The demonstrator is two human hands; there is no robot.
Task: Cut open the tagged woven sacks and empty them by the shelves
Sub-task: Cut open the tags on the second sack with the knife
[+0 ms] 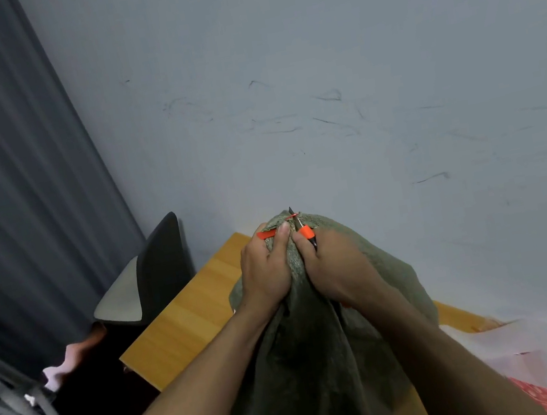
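Fingers (281,233) of the left hand (264,270) clutch the green sack (326,361) by its neck; the right hand (333,269) grips a knife (306,233) at the orange tie (267,234). Seemingly the cutting-open step; next, slice through.

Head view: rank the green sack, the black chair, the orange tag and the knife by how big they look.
1. green sack, though it is also nearest the camera
2. black chair
3. orange tag and knife: both small and partly hidden, too alike to rank

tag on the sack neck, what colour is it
Orange tag, clearest in the head view.
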